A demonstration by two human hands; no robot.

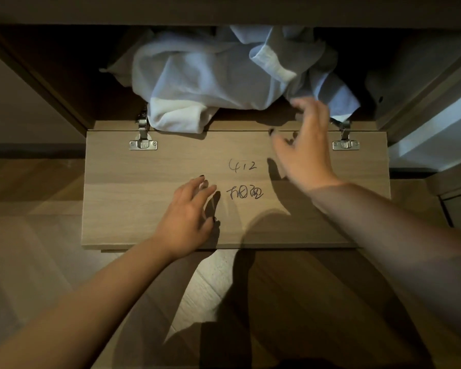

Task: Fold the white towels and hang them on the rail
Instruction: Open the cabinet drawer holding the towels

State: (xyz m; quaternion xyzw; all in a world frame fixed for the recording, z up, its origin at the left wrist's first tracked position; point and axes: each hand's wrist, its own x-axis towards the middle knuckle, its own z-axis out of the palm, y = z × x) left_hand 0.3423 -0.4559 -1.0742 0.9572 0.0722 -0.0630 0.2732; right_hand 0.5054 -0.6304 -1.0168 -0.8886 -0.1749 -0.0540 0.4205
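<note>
A crumpled heap of white towels (205,75) lies inside a low wooden cabinet, one corner spilling over the front lip near the left hinge. My right hand (304,145) hovers with spread fingers over the cabinet's front edge, its fingertips close to the towels' right side, holding nothing. My left hand (188,219) is over the folded-down door panel (133,198), fingers loosely spread and empty. No rail is in view.
The drop-down door lies flat toward me, with handwritten marks (244,179) and two metal hinges (143,141) (345,141). The cabinet's dark side walls (72,75) frame the opening. Wooden floor (32,235) surrounds the door.
</note>
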